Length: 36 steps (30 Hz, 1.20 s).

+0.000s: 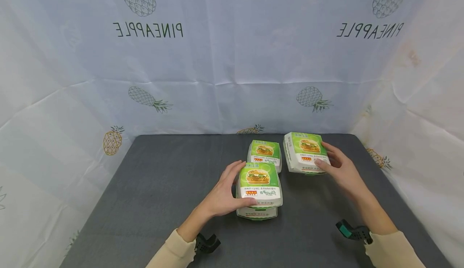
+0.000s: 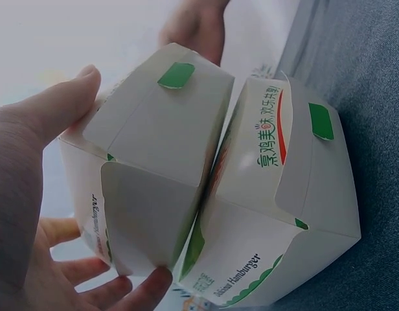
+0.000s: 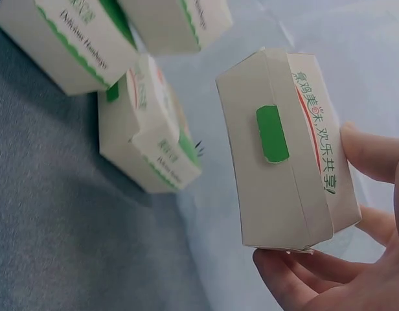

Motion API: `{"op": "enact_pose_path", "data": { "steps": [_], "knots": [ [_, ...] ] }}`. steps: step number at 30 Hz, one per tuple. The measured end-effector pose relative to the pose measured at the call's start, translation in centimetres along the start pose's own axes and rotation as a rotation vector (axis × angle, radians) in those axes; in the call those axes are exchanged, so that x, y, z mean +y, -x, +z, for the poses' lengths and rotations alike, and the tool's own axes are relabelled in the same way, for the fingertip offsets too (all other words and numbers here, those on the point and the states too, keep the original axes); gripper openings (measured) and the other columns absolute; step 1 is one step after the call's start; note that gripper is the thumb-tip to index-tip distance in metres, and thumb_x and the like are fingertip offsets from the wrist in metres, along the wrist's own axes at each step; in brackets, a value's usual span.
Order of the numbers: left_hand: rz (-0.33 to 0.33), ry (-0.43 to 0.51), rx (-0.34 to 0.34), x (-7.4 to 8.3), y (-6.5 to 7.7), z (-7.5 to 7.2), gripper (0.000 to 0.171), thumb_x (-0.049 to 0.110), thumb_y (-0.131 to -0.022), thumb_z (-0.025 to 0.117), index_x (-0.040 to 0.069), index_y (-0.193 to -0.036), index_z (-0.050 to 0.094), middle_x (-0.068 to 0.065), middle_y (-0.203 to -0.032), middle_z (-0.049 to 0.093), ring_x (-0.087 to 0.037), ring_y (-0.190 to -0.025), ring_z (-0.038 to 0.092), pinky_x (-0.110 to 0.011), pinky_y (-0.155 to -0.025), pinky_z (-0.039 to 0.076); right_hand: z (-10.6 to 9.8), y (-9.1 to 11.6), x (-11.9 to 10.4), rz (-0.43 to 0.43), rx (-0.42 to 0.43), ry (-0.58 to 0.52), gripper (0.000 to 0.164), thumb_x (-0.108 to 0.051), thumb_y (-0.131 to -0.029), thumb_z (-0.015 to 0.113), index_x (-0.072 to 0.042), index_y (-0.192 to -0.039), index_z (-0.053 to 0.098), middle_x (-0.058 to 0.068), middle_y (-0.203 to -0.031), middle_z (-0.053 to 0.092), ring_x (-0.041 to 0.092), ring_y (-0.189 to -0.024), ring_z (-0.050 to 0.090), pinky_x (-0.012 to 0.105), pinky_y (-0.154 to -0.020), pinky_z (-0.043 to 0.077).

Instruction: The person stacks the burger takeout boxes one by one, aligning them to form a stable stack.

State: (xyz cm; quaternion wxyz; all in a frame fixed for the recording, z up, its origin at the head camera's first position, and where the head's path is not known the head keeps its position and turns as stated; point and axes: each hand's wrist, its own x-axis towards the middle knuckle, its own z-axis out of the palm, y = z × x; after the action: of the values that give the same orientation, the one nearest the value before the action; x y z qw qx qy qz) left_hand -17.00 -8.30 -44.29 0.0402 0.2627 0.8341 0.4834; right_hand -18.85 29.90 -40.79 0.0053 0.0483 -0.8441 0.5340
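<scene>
My left hand (image 1: 226, 193) grips a green-and-white hamburger box (image 1: 266, 191) by its left side, thumb at the front. That box sits directly over a second hamburger box (image 1: 256, 213); in the left wrist view a narrow gap runs between the upper box (image 2: 154, 136) and the lower box (image 2: 277, 188), and whether they touch somewhere I cannot tell. My right hand (image 1: 342, 171) holds another hamburger box (image 1: 308, 153) by its right side, raised off the table. The right wrist view shows thumb and fingers around this box (image 3: 277, 188). Behind the stacked pair stands a further hamburger box (image 1: 266, 149), partly hidden.
A dark grey table (image 1: 166, 187) lies under everything. A pale cloth (image 1: 232, 54) printed with pineapples hangs behind it and at both sides. Black bands with small devices (image 1: 357, 232) are on both wrists.
</scene>
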Motion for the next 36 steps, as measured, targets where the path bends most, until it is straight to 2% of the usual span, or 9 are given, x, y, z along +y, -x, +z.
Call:
{"op": "enact_pose_path", "data": {
  "steps": [5,10,18,25,32,36],
  "knots": [
    [-0.003,-0.001,0.003,0.0,0.0,0.0,0.101,0.047,-0.079,0.084,0.023,-0.161,0.029,0.000,-0.165,0.020,-0.020,-0.144,0.031,-0.049,-0.107,0.041,0.3,0.7,-1.3,-0.024,-0.003,-0.010,0.076,-0.028,-0.104,0.062,-0.015,-0.165,0.018,0.023,-0.155,0.035,0.000,-0.113,0.051,0.018,-0.082,0.049],
    [0.003,-0.004,0.005,0.0,0.0,0.0,0.102,0.047,-0.079,0.084,0.022,-0.161,0.029,-0.005,-0.166,0.020,-0.021,-0.144,0.031,-0.051,-0.106,0.041,0.6,1.3,-2.5,-0.058,-0.017,-0.034,0.073,-0.023,-0.104,0.062,-0.015,-0.164,0.020,0.023,-0.153,0.036,-0.001,-0.111,0.054,0.020,-0.081,0.051],
    [0.008,0.002,0.007,-0.1,0.0,0.0,0.102,0.046,-0.079,0.085,0.021,-0.161,0.029,-0.002,-0.166,0.020,-0.020,-0.144,0.030,-0.050,-0.106,0.041,1.4,2.1,-4.6,-0.092,-0.068,-0.061,0.072,-0.018,-0.104,0.061,-0.015,-0.164,0.020,0.023,-0.152,0.036,0.001,-0.111,0.056,0.022,-0.082,0.052],
    [0.010,0.006,0.006,-0.1,0.0,0.1,0.102,0.045,-0.080,0.085,0.021,-0.162,0.028,-0.003,-0.166,0.019,-0.020,-0.143,0.031,-0.048,-0.105,0.042,2.1,2.5,-5.8,-0.111,-0.095,-0.070,0.071,-0.017,-0.104,0.061,-0.016,-0.164,0.023,0.022,-0.152,0.037,0.003,-0.115,0.055,0.023,-0.083,0.051],
    [0.005,0.005,0.007,0.0,-0.1,0.0,0.102,0.045,-0.080,0.085,0.025,-0.162,0.027,-0.002,-0.166,0.019,-0.021,-0.147,0.027,-0.052,-0.106,0.040,3.1,2.9,-6.8,-0.137,-0.121,-0.069,0.070,-0.015,-0.103,0.062,-0.014,-0.163,0.025,0.022,-0.149,0.040,0.009,-0.113,0.057,0.026,-0.082,0.053],
    [0.006,0.008,0.007,0.1,0.0,0.1,0.103,0.046,-0.080,0.084,0.023,-0.162,0.027,-0.003,-0.166,0.019,-0.022,-0.147,0.027,-0.054,-0.106,0.040,3.8,3.2,-7.1,-0.142,-0.139,-0.072,0.070,-0.015,-0.103,0.063,-0.014,-0.162,0.026,0.021,-0.147,0.042,0.010,-0.113,0.058,0.027,-0.082,0.054]
  ]
}}
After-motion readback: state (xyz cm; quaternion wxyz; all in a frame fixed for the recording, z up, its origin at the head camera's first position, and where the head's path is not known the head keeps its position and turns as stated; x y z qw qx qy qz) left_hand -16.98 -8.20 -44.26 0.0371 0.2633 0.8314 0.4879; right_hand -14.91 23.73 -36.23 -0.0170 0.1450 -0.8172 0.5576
